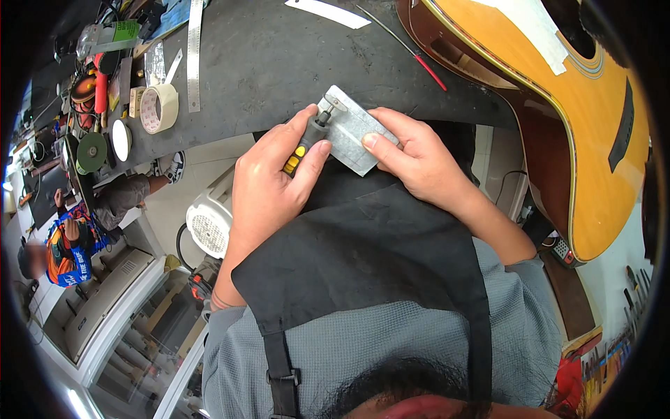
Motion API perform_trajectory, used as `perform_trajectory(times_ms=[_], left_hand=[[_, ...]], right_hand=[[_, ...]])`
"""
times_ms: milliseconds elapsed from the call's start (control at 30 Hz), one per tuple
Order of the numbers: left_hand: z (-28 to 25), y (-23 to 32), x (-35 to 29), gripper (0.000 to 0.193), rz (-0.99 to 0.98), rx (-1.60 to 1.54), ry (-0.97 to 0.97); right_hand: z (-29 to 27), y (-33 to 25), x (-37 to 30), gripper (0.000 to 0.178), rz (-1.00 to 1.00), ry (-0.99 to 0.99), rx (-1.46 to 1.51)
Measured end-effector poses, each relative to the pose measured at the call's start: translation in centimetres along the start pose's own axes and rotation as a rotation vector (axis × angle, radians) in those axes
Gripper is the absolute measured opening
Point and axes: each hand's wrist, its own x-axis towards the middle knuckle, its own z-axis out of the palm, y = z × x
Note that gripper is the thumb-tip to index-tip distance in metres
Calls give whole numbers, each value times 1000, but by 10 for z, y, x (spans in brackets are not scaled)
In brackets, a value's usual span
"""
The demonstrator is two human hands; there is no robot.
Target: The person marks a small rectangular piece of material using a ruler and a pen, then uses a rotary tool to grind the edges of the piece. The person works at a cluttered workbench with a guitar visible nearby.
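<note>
My left hand (276, 157) is closed round a grey-and-yellow handled tool (315, 135), whose thin metal shaft points up and to the right. The shaft's tip lies over the upper corner of a flat grey metal plate (349, 136); a small rounded piece shows there, too small to make out. My right hand (412, 153) grips the plate's right side, thumb on top and fingers behind. Both hands are in front of my black apron, near the edge of the dark workbench (265, 63).
An acoustic guitar (607, 167) fills the right side. On the bench lie a red-handled thin tool (426, 66), a white curved strip (328, 12), a steel ruler (195, 63) and a tape roll (159, 108). Clutter crowds the left. A white stool (209, 227) and another person (66, 248) are lower left.
</note>
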Motion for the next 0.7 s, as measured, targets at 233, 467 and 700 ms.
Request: perform_trajectory(times_ms=[233,467,700], left_hand=[[-1,4,0,46,-10,7,-14],[-1,4,1,46,-13,17,-26],[0,3,0,47,9,25,-11]], right_hand=[[-2,2,0,25,16,-7,-10],[-2,1,1,26,-7,-14,-8],[-4,1,1,29,6,-22,-43]])
